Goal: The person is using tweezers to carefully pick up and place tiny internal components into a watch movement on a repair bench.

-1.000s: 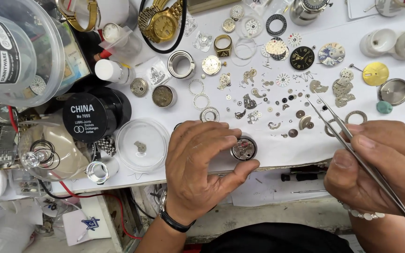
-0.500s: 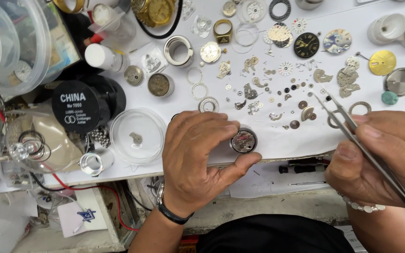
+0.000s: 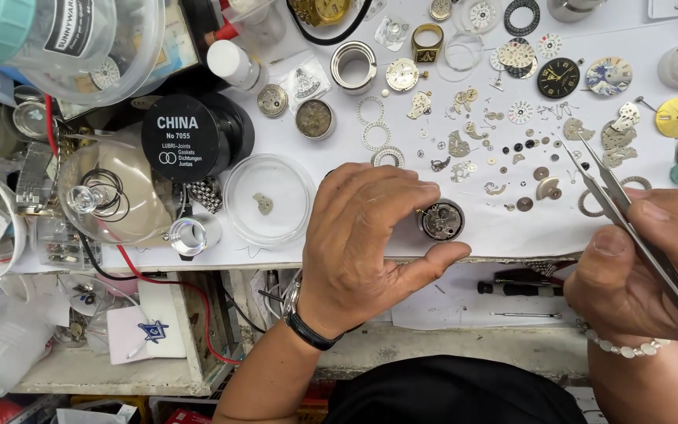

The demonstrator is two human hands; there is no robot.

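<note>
Left hand (image 3: pixel 370 243) pinching watch movement (image 3: pixel 442 221) at bench edge. Right hand (image 3: pixel 641 263) clamped on tweezers (image 3: pixel 629 216), long axis toward 11 o'clock; movement at 9 o'clock from tips.

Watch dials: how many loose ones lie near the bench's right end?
3: black dial, pale patterned dial beside it, yellow dial further right. Others may sit under clutter.

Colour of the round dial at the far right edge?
Yellow dial, plain face; head view shows it best.

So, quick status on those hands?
Left hand pinching watch movement at bench edge. Right hand gripping tweezers, tips above loose parts. Nothing between them.
</note>
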